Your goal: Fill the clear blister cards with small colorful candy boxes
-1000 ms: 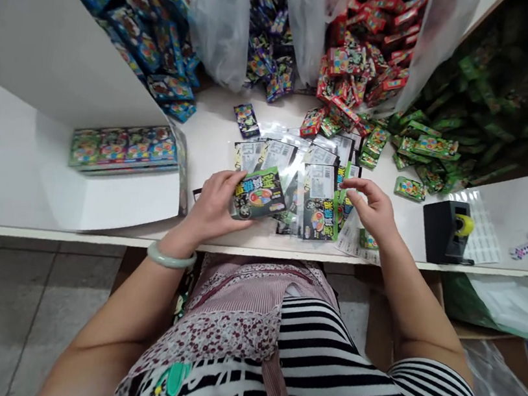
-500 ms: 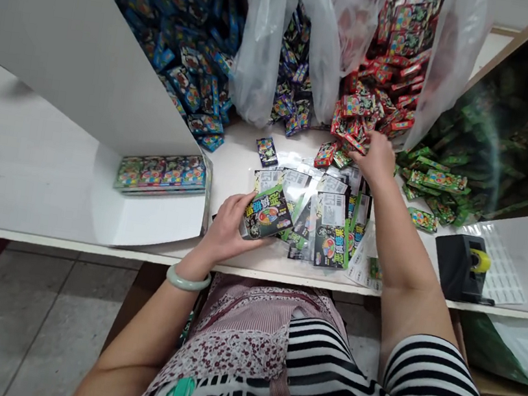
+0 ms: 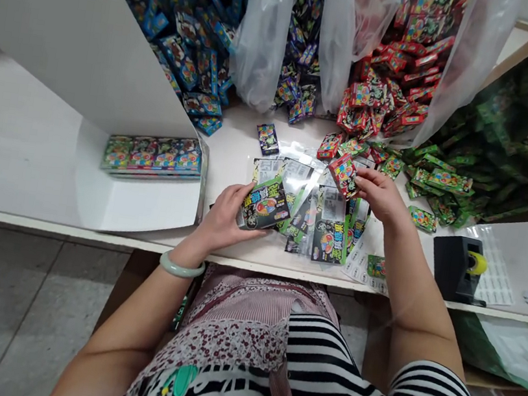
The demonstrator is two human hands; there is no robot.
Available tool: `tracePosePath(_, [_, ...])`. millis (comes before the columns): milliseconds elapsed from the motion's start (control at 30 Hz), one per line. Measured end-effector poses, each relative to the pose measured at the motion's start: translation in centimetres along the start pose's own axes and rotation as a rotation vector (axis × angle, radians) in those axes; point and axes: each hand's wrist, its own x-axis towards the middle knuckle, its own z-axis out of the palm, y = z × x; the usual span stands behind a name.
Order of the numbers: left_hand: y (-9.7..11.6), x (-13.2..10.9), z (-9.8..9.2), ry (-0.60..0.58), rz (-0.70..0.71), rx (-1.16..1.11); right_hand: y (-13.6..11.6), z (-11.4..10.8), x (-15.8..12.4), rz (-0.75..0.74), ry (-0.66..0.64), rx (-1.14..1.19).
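My left hand [image 3: 224, 219] grips a black and green packet [image 3: 265, 205] just above the front of the white table [image 3: 25, 151]. My right hand [image 3: 382, 195] pinches a small red box [image 3: 343, 173] over a spread of clear printed bags [image 3: 315, 205] lying in front of me. Behind the right hand a pile of red boxes [image 3: 386, 97] spills from a clear plastic sack.
Blue boxes [image 3: 194, 24] fill a white bin at the back left, purple ones [image 3: 300, 78] a sack in the middle, green ones [image 3: 444, 177] lie at the right. A filled row of boxes [image 3: 152, 156] lies at the left. A black tape dispenser [image 3: 455, 267] stands at the right.
My right hand reached back to the red pile, took a red box and brought it forward over the bags. The left hand kept its packet.
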Motion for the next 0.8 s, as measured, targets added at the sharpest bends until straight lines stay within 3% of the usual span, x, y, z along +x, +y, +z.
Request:
tracePosePath(167, [0.5,0.3,0.2,-0.024,-0.018,0.001,1.9,1.1,-2.1,0.052,0.001,-0.053])
tracePosePath(300, [0.3,0.1,0.7,-0.070,-0.005,0.017,3.3,1.2,-3.6,-0.078,0.000,-0.465])
tracePosePath(467, [0.2,0.0,0.8,-0.074,0.007,0.027,2.5,-0.6,-3.6,-0.281,-0.066,-0.912])
tracePosePath(567, [0.3,0.2,0.8,-0.076,0.026,0.023,2.1,-0.3,-2.6,-0.432,-0.293,-1.013])
tracePosePath(633, [0.3,0.3,0.9,-0.088,0.040,0.026,2.0,0.4,-2.1,-0.435,-0.406,-1.065])
tracePosePath(700, [0.4,0.4,0.9,-0.097,0.038,0.050,1.7,1.3,-2.2,-0.457,-0.407,-1.061])
tracePosePath(800, [0.4,0.4,1.0,-0.105,0.029,0.089,0.6,2.2,-3.4,-0.608,-0.339,-0.944])
